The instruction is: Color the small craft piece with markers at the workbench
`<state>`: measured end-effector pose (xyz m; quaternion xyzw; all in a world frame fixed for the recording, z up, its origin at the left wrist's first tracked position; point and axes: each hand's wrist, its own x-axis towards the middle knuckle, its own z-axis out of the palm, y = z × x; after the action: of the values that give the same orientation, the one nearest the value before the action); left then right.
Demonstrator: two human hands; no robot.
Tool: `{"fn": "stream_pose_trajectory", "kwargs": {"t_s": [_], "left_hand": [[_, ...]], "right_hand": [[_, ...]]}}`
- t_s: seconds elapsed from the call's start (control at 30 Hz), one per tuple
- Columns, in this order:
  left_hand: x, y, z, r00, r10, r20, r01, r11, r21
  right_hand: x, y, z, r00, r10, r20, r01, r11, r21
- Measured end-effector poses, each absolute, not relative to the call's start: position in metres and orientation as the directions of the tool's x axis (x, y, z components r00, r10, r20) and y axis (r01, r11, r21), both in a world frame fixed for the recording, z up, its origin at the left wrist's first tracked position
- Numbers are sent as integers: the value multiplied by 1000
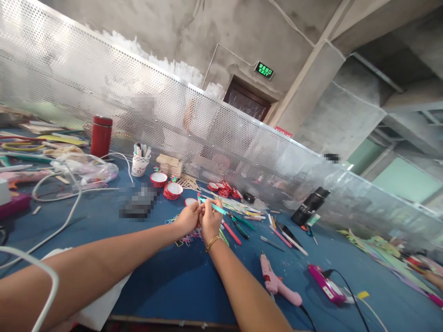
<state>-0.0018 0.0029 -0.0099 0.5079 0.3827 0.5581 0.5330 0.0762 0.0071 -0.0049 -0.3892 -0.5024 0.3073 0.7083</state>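
Over the middle of the blue table, my left hand (188, 219) and my right hand (210, 222) are held together. My left fingers pinch a small narrow stick (199, 197) with a red tip, standing upright; its lower part is hidden. A light blue marker (218, 209) is gripped in my right hand, its tip end pointing toward the stick. Coloured paper clips (188, 239) lie in a loose pile beneath my hands. To the right of my right hand are a red marker (231, 233) and green-handled pliers (239, 226).
Red-rimmed round pieces (172, 190) and a paper cup of pens (139, 163) stand behind my hands. A pink glue gun (278, 283) and a magenta device (326, 284) with cords lie at right. A red flask (101, 136) stands left, near a white cable (71, 216).
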Motion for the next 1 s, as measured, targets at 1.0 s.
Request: {"fn": "stream_pose_trajectory", "kwargs": {"t_s": [1.0], "left_hand": [[-4, 10, -16, 98, 982, 162, -50, -158, 986]], "right_hand": [[77, 10, -8, 333, 815, 475, -33, 513, -858]]}}
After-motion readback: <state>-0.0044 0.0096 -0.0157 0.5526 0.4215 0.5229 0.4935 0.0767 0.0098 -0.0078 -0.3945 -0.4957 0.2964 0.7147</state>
